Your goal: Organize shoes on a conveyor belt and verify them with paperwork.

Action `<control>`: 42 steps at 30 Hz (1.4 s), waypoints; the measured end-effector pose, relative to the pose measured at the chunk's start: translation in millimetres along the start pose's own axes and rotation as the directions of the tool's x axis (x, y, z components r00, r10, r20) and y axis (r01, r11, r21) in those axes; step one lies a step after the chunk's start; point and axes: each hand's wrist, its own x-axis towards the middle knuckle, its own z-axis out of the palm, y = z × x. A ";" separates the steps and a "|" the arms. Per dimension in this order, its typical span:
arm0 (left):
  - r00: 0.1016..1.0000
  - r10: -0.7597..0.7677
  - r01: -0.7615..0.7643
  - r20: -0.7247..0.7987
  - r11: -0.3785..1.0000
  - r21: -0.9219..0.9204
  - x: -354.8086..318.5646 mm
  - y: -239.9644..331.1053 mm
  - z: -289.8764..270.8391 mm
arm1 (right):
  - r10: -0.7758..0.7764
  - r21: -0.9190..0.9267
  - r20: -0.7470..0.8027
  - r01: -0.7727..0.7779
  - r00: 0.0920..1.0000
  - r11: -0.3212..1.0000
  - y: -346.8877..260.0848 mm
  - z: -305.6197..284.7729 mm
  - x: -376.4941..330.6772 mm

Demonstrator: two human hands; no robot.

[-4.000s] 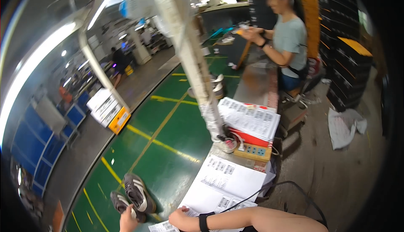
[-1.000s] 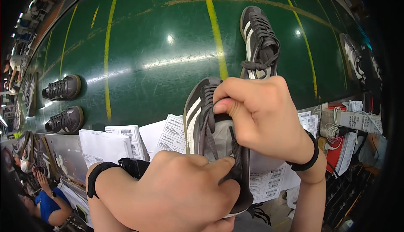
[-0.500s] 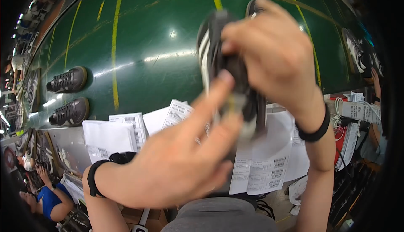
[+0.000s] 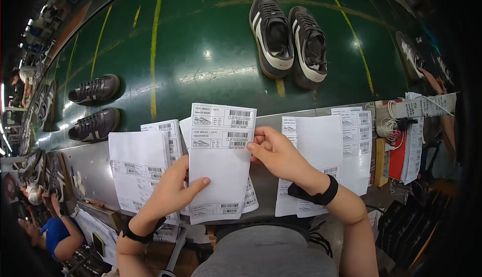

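A white sheet of barcode labels [image 4: 218, 164] is held upright in front of me, with printed labels across its top and one at its bottom. My left hand [image 4: 170, 191] is closed on its left edge, thumb on the front and fingers behind. At the upper right edge, my right hand [image 4: 281, 154] pinches the sheet beside a label. Beyond it, a dark shoe with white stripes [image 4: 271, 38] stands on the green surface [image 4: 211, 51]. A matching shoe [image 4: 309, 48] is close on its right, toes pointing away from me.
A stack of label sheets [image 4: 138, 146] lies left on the metal ledge [image 4: 93, 169]; more label sheets [image 4: 316, 131] lie right. Two dark shoes [image 4: 95, 88] stand far left. White cables [image 4: 389, 126] and a red item [image 4: 396, 161] are at right. A person in blue [image 4: 68, 239] sits at lower left.
Both hands have left the dark shoe, which now stands with its mate on the green surface. They have come back nearer me and taken hold of the label sheet.
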 end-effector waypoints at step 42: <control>0.851 0.132 -0.008 -0.508 0.971 0.239 -25.3 -21.9 -74.0 | -0.587 -0.279 -0.443 0.519 0.677 0.808 -112.7 -64.2 -64.4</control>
